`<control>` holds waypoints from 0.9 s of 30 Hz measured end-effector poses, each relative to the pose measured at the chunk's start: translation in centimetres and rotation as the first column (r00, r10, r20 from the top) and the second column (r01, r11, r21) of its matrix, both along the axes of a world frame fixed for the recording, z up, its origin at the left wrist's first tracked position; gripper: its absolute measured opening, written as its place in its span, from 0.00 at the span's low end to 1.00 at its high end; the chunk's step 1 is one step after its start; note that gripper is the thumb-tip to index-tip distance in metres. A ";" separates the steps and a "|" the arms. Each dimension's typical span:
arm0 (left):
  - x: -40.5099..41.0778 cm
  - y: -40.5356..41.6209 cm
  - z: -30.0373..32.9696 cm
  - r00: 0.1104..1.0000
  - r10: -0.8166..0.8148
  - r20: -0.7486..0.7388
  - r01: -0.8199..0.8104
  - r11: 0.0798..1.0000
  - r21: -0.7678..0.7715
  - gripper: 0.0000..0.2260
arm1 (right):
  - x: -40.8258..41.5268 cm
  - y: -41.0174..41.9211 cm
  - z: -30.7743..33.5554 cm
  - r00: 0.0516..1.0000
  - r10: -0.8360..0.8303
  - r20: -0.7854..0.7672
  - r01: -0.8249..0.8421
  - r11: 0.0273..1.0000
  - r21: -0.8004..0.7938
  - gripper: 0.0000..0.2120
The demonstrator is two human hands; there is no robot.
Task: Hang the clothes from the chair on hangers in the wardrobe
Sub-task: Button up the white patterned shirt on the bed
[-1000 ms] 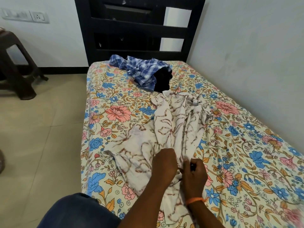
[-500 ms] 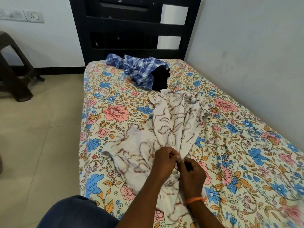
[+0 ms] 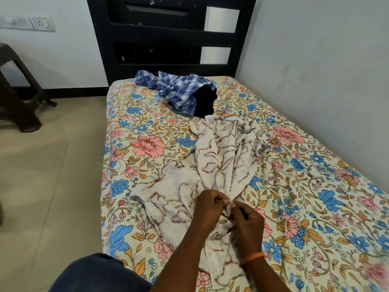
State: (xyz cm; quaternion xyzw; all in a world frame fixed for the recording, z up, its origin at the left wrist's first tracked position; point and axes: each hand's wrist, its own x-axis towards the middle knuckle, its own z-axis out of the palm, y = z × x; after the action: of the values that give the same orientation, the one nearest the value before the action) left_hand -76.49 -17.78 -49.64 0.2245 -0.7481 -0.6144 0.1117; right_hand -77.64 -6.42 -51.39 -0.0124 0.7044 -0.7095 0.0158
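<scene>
The white shirt (image 3: 219,165) under my fingers (image 3: 226,202) is thin, soft cloth, matt and much wrinkled, with brown printed lines. The bed sheet (image 3: 147,148) is smooth matt cotton-like cloth with flowers. The checked shirt (image 3: 179,91) is woven cloth; the black garment (image 3: 205,103) beside it is matt. The headboard (image 3: 160,34) looks like dark painted wood, slightly glossy. The floor (image 3: 42,186) tiles are smooth. The chair (image 3: 16,98) looks like brown plastic.

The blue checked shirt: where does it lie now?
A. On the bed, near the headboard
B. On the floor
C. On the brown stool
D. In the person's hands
A: the blue checked shirt lies crumpled on the bed, close to the dark headboard.
</scene>
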 end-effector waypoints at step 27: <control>-0.1 0.1 1.8 0.991 -0.026 0.133 0.001 0.983 0.185 0.05 | -1.3 0.3 -0.1 0.997 0.064 0.033 -0.066 0.995 0.077 0.03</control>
State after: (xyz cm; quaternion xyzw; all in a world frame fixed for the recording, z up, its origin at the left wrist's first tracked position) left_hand -76.56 -17.66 -47.88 0.2699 -0.6954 -0.6651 0.0355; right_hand -78.95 -6.09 -51.49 -0.0240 0.7304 -0.6808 0.0499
